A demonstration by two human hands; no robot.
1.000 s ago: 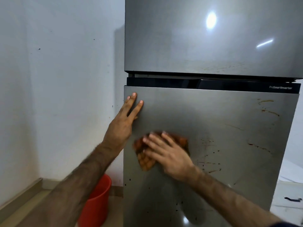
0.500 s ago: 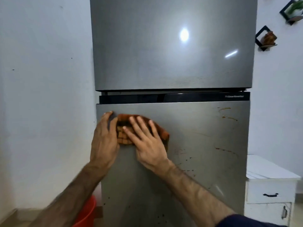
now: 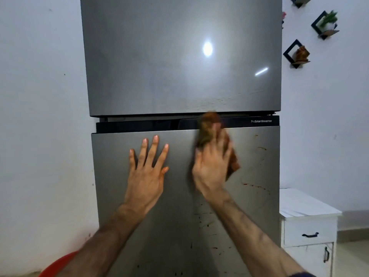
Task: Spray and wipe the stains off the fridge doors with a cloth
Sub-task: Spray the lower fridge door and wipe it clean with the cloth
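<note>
The grey two-door fridge fills the middle of the view, its upper door (image 3: 159, 66) mostly free of marks. Brown streaks and specks (image 3: 253, 185) mark the right and bottom of the lower door (image 3: 257, 206). My left hand (image 3: 146, 176) lies flat on the lower door, fingers spread. To its right my right hand (image 3: 211, 168), blurred by motion, presses an orange-brown cloth (image 3: 208, 124) against the top of the lower door. The cloth reaches up over the black band between the doors. No spray bottle is in view.
A white cabinet (image 3: 307, 226) with a drawer stands right of the fridge. A red bucket (image 3: 60, 264) sits on the floor at the lower left. Small black shelves (image 3: 297, 54) with ornaments hang on the right wall. A white wall is on the left.
My right hand has swept the cloth from the door's upper left across to the upper middle. My left hand has shifted right and spread flat. The view has moved back.
</note>
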